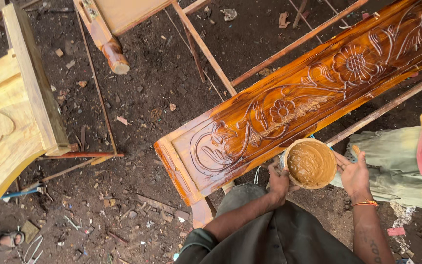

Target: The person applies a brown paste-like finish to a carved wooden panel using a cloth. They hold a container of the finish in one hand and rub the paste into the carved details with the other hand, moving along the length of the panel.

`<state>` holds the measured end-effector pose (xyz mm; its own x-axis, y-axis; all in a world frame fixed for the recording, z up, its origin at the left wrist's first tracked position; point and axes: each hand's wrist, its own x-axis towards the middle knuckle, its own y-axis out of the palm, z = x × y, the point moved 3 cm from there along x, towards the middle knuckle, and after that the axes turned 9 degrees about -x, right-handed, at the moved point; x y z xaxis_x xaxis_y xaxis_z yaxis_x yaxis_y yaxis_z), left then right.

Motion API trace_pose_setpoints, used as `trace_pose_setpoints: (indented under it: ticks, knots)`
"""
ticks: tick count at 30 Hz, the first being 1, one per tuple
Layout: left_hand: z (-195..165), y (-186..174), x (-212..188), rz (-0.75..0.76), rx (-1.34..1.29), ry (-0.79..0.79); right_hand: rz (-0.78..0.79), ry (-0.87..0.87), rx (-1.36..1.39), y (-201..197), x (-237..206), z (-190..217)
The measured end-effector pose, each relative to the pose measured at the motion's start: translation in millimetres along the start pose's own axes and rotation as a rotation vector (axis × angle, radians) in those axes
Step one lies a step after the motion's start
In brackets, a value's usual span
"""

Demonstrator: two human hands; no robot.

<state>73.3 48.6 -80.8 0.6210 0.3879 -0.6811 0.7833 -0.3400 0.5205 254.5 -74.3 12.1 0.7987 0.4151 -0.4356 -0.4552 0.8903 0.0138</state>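
Step in hand: loading putty. Left hand (278, 180) grips tin of brown putty (311, 164) by rim, beside carved panel (289, 105). Right hand (353, 172) half-curled, fingertips at tin. Next move likely requires scooping, spreading into carving.

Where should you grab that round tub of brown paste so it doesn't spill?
Grip the tub by its round outer wall, one hand on each side, coming from below the rim. It is open-topped and full nearly to the brim, so fingers over the rim would dip in. The left hand and right hand flank it this way.
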Motion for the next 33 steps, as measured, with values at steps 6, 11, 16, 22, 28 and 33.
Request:
trace_pose_setpoints:
  ticks: [6, 11, 16, 22, 28, 33]
  knots:
    - [2.9, 7.0, 4.6, -0.124, -0.152, -0.239, -0.005, 0.021, 0.037, 4.5, -4.9, -1.5]
    - [-2.4, 10.9, -2.8, -0.099, -0.119, -0.175, 0.048, -0.034, 0.085, 2.4, -6.6, -6.1]
    - [7.0, 6.6, 0.9, -0.104, -0.086, -0.116, -0.139, 0.005, 0.094, -8.5, -13.8, -17.3]
    - [15.2, 5.1, 4.9, -0.126, -0.055, -0.078, -0.447, -0.351, -0.309, -17.5, -51.0, -29.5]
    - [13.9, 9.4, 0.5, -0.109, -0.077, -0.121, -0.534, -0.680, -0.279, -23.9, -86.0, -41.5]
    - [13.2, 11.0, 2.2, -0.099, -0.026, -0.157, -0.597, -0.896, -0.245, -11.5, -100.1, -11.8]
